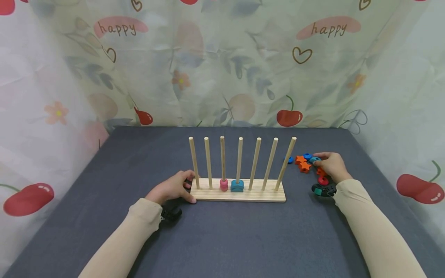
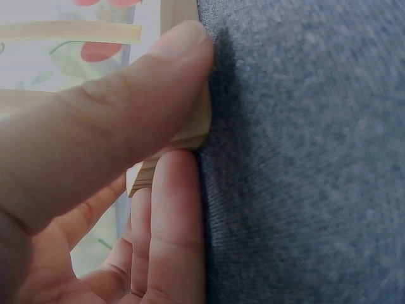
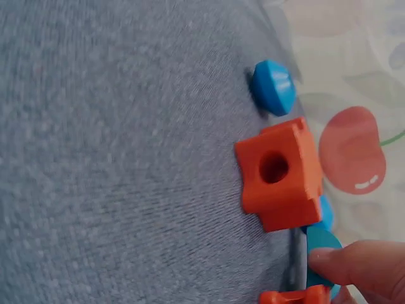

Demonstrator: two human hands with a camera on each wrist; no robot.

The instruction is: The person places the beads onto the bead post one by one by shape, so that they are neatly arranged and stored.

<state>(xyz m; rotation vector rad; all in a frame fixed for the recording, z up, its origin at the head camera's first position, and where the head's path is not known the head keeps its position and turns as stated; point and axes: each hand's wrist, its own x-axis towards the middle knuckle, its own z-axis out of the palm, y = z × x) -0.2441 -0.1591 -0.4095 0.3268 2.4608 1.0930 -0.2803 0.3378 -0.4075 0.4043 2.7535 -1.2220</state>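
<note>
A wooden peg board (image 1: 259, 197) with several upright pegs stands mid-table. My left hand (image 1: 172, 188) grips its left end, the thumb (image 2: 183, 47) along the front edge and the fingers around the end. One peg carries a pink bead (image 1: 224, 185), and the peg beside it a blue-teal block-shaped bead (image 1: 237, 186). To the right of the board, my right hand (image 1: 332, 166) pinches a teal bead (image 3: 321, 240) among the loose ones. Orange star beads (image 3: 278, 174) lie right beside its fingertips, partly covering a blue bead behind them.
A blue bead (image 1: 289, 160) lies close behind the rightmost peg. A red bead (image 1: 323, 180) rests below my right hand, near the black wrist device (image 1: 323, 190). A patterned curtain (image 1: 215, 77) hangs at the table's back edge and along both sides.
</note>
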